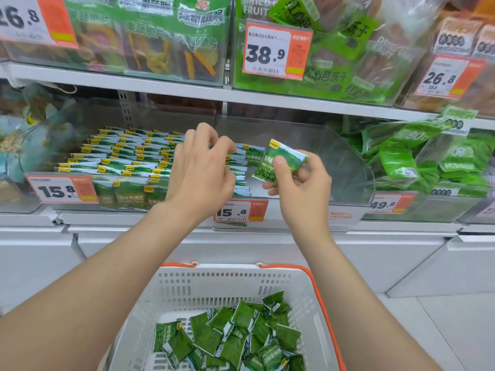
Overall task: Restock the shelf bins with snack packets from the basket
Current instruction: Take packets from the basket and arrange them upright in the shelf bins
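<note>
A white basket (316,311) with orange handles sits low in front of me, holding several loose green snack packets (235,336). My right hand (302,188) pinches one green pea packet (281,163) upright in front of a clear shelf bin (342,162). My left hand (201,170) reaches into that bin's left side, its curled fingertips on a row of standing packets (243,167). To the left, another clear bin (77,207) is filled with neat rows of the same packets (126,153).
Price tags reading 15.8 (242,211) hang on the bin fronts. A bin of larger green bags (428,162) stands to the right. The upper shelf (187,89) carries bins of dried fruit and vegetable crisps. White cabinet fronts (388,263) lie below the shelf.
</note>
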Tool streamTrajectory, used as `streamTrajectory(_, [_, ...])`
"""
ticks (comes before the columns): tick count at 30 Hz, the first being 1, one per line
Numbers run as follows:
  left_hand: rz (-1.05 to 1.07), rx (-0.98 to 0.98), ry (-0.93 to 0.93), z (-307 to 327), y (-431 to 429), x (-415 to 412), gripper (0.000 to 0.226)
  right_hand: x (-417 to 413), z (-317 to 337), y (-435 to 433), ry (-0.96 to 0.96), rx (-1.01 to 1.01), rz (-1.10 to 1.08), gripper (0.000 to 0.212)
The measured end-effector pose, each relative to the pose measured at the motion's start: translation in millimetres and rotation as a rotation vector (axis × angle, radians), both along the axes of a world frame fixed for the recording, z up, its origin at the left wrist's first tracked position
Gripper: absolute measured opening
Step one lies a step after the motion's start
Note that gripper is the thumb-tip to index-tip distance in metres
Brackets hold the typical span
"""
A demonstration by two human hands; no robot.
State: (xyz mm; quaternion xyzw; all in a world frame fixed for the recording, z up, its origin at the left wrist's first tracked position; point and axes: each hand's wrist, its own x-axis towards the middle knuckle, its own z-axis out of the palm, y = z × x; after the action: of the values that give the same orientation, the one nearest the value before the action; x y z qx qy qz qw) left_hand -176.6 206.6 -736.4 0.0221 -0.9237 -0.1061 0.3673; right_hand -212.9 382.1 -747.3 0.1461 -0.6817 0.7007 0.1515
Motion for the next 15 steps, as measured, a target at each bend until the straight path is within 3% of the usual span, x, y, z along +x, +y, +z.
streamTrajectory(3, [0.004, 0.065, -0.155, -3, -2, -10, 0.061, -37, 10, -6, 0.075, 0.352, -0.104, 0.023])
streamTrajectory(5, [0.001, 0.161, -0.257, -5, -2, -16, 0.065, -65, 10, -14, 0.043, 0.588, -0.155, 0.025])
streamTrajectory(10, [0.051, 0.134, -0.292, -7, -8, -23, 0.022, -130, 1, -40, -0.156, 0.816, -0.179, 0.031])
streamTrajectory(15, [0.006, 0.060, -0.275, -10, -14, -28, 0.020, -179, -6, -67, -0.249, 1.059, -0.256, 0.046])
